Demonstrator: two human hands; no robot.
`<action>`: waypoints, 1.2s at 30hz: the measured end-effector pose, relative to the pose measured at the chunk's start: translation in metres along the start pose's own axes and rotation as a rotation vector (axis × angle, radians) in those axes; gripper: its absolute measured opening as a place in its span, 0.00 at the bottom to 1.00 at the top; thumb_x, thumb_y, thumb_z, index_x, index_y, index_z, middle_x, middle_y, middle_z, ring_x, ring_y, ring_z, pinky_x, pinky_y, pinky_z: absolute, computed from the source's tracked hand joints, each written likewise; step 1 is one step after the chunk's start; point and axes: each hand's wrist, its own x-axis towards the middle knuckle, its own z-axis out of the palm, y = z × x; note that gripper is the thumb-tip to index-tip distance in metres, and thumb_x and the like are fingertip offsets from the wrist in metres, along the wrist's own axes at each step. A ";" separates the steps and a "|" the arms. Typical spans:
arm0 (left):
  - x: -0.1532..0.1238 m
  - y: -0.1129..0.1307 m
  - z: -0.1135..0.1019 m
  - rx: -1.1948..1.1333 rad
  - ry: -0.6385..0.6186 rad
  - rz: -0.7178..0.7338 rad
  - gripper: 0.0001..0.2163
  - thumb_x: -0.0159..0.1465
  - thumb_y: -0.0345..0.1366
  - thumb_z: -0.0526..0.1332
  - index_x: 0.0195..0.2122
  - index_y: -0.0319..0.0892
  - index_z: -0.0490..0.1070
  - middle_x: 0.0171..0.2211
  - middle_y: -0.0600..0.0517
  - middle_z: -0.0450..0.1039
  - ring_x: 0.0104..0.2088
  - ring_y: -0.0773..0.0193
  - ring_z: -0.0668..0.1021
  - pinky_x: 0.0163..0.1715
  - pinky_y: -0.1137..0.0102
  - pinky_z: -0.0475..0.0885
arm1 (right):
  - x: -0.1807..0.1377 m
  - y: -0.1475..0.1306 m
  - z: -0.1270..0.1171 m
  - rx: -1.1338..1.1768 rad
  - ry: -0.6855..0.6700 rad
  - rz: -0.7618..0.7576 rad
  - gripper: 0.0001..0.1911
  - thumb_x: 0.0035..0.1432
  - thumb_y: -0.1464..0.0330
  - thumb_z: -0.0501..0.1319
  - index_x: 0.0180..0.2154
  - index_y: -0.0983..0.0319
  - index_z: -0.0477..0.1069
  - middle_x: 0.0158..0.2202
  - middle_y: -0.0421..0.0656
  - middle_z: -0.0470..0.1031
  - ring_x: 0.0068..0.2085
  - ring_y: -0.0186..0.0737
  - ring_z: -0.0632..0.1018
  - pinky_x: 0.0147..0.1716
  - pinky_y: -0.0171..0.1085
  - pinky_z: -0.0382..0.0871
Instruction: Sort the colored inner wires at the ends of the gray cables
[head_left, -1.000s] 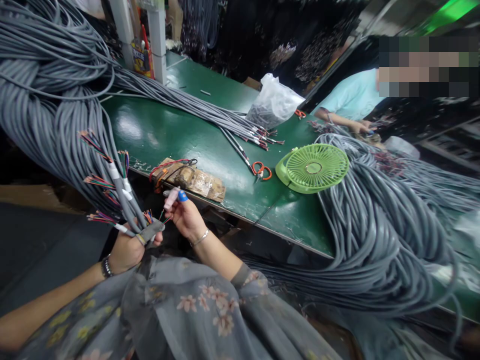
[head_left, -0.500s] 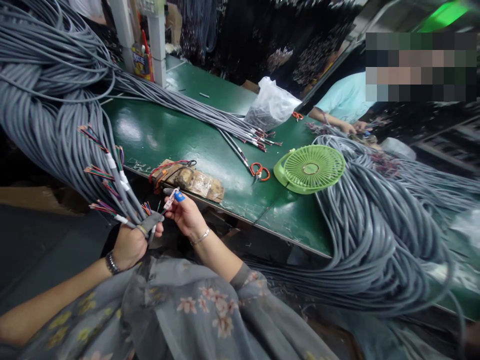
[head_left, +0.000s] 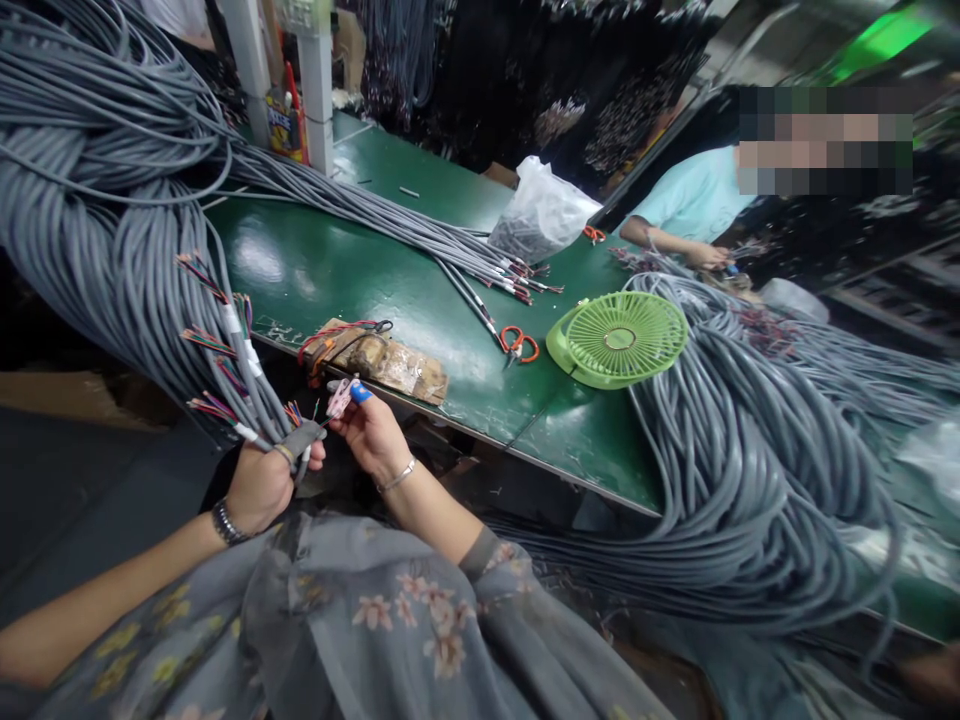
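My left hand (head_left: pixel 262 485) is closed round the ends of several grey cables (head_left: pixel 247 400) that hang down from a big bundle (head_left: pixel 97 220) at the left. Coloured inner wires (head_left: pixel 206 405) stick out of the stripped ends. My right hand (head_left: pixel 371 430) pinches thin coloured wires of one cable end just right of the left hand; its thumb and forefinger wear pink and blue finger covers (head_left: pixel 351 393). Both hands are in front of the near edge of the green table (head_left: pixel 315 270).
On the table lie a taped brown block with red wire (head_left: pixel 379 358), orange scissors (head_left: pixel 519 342), a green fan (head_left: pixel 619 337), a clear plastic bag (head_left: pixel 541 212) and more grey cables (head_left: pixel 420 235). A large cable coil (head_left: pixel 750 460) fills the right. Another person in a light shirt (head_left: pixel 694 205) works at the far side.
My hands stay nearly in place; the right hand's pinch has shifted slightly toward the left hand. The view has drifted a little.
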 end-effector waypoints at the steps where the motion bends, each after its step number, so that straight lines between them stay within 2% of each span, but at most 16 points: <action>1: 0.000 0.001 0.000 -0.005 0.000 0.000 0.10 0.39 0.37 0.73 0.18 0.43 0.74 0.14 0.56 0.74 0.15 0.68 0.74 0.15 0.74 0.72 | 0.000 0.000 -0.001 -0.002 -0.001 -0.001 0.14 0.57 0.57 0.69 0.29 0.62 0.76 0.24 0.39 0.75 0.28 0.34 0.74 0.29 0.33 0.70; 9: 0.000 0.000 -0.001 0.002 0.015 -0.031 0.10 0.37 0.37 0.74 0.18 0.42 0.75 0.14 0.56 0.74 0.15 0.68 0.74 0.15 0.75 0.72 | -0.002 -0.002 0.002 0.038 -0.001 0.021 0.12 0.60 0.61 0.67 0.30 0.62 0.77 0.25 0.40 0.77 0.28 0.34 0.74 0.29 0.32 0.70; 13: 0.000 -0.005 -0.002 0.040 -0.025 -0.037 0.11 0.37 0.39 0.74 0.19 0.41 0.76 0.14 0.55 0.75 0.16 0.68 0.75 0.16 0.75 0.72 | -0.003 -0.001 0.004 0.040 0.021 0.022 0.13 0.62 0.61 0.65 0.29 0.63 0.77 0.24 0.40 0.77 0.27 0.33 0.74 0.28 0.31 0.70; 17: -0.002 -0.004 -0.005 0.052 -0.072 -0.028 0.11 0.39 0.40 0.74 0.20 0.41 0.77 0.15 0.54 0.76 0.16 0.68 0.74 0.16 0.75 0.72 | -0.003 -0.002 0.004 0.008 0.001 0.036 0.17 0.63 0.56 0.64 0.30 0.62 0.75 0.25 0.40 0.76 0.27 0.33 0.74 0.27 0.31 0.71; 22: -0.007 0.001 -0.010 0.038 -0.082 -0.043 0.12 0.37 0.40 0.75 0.20 0.41 0.76 0.14 0.55 0.75 0.16 0.68 0.75 0.16 0.75 0.72 | -0.005 -0.007 -0.005 0.001 -0.057 0.124 0.26 0.66 0.46 0.57 0.32 0.62 0.74 0.25 0.40 0.76 0.25 0.32 0.74 0.24 0.30 0.71; 25: -0.009 0.001 -0.012 0.015 -0.056 -0.019 0.14 0.36 0.39 0.76 0.21 0.41 0.75 0.15 0.55 0.76 0.16 0.67 0.75 0.16 0.75 0.72 | -0.011 -0.005 -0.015 -0.070 -0.155 0.182 0.26 0.61 0.45 0.62 0.31 0.62 0.74 0.25 0.39 0.75 0.24 0.31 0.72 0.24 0.30 0.71; 28: -0.009 0.000 -0.011 -0.013 -0.045 0.006 0.16 0.36 0.36 0.78 0.23 0.42 0.74 0.16 0.57 0.76 0.17 0.68 0.76 0.16 0.75 0.73 | -0.015 -0.003 -0.022 -0.127 -0.211 0.198 0.23 0.57 0.48 0.68 0.31 0.62 0.74 0.25 0.38 0.75 0.24 0.30 0.72 0.25 0.30 0.72; 33: -0.006 0.003 -0.005 -0.077 0.001 0.022 0.18 0.36 0.36 0.78 0.25 0.42 0.72 0.16 0.59 0.76 0.16 0.68 0.76 0.16 0.76 0.73 | -0.008 -0.008 -0.018 -0.110 -0.120 0.167 0.27 0.62 0.44 0.61 0.30 0.63 0.74 0.24 0.38 0.74 0.23 0.29 0.71 0.24 0.29 0.71; 36: -0.006 0.006 0.000 -0.087 0.019 0.037 0.17 0.37 0.35 0.76 0.25 0.43 0.71 0.16 0.59 0.75 0.16 0.69 0.75 0.16 0.77 0.72 | -0.001 -0.010 -0.009 -0.127 -0.074 0.092 0.25 0.62 0.46 0.62 0.31 0.63 0.74 0.24 0.38 0.74 0.23 0.29 0.70 0.23 0.29 0.70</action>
